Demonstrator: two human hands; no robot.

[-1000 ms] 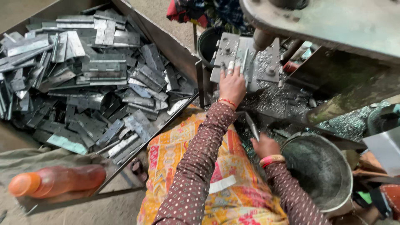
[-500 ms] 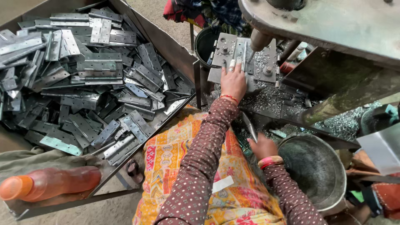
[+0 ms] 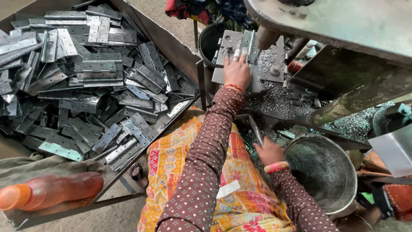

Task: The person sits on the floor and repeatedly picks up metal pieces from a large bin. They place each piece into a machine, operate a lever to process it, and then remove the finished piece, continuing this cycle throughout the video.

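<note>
since a second ago the view has slid a little, so the bin of hinges (image 3: 86, 81) and the orange bottle (image 3: 47, 191) sit slightly lower and to the right in the picture, while both hands stay where they were. the thing in hand is a grey metal hinge plate (image 3: 246, 56), flat, with punched holes and a raised knuckle down its middle, lying on the fixture block (image 3: 274, 68) of the press under the round punch (image 3: 266, 38); bright metal shavings (image 3: 283, 101) are strewn around it. the left hand (image 3: 237, 72) lies flat on that plate, fingers stretched forward and close together, pressing down rather than closing round it, so its grip is open and only touching. the right hand (image 3: 268, 151) rests lower, beside the rim of a dull steel bowl (image 3: 326, 172), its fingers curled around the lower end of a slim grey metal handle (image 3: 255, 129); its grip is closed on that handle. dotted maroon sleeves cover both arms, with a red bangle at each wrist.
</note>
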